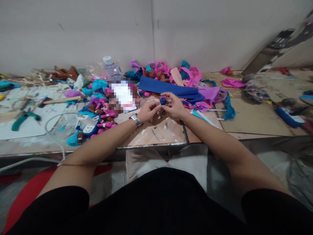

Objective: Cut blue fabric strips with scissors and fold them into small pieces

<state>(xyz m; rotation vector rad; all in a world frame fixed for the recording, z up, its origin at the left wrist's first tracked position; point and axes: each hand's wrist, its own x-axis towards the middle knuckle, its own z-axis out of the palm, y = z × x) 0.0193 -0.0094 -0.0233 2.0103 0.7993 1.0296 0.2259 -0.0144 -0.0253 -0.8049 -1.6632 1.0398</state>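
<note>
Close together over the bench, my two hands work on a small dark blue bundle of fabric (162, 100). My right hand (174, 106) has its fingers curled around the bundle from the right. The thumb and fingers of my left hand (148, 111) are pinched at the bundle's lower left side; a wristwatch sits on that wrist. What lies beneath the fingertips is hidden. Just behind the hands lies a long folded strip of blue fabric (168, 86). Purple fabric (212, 94) is bunched to its right.
Left of my hands lie a phone (123, 94), a pile of small coloured fabric bundles (107, 114), a power strip (90, 125) with a white cable, a hammer (62, 100) and green-handled pliers (24, 120). A plastic bottle (111, 69) stands behind. Cardboard (254, 120) covers the right side.
</note>
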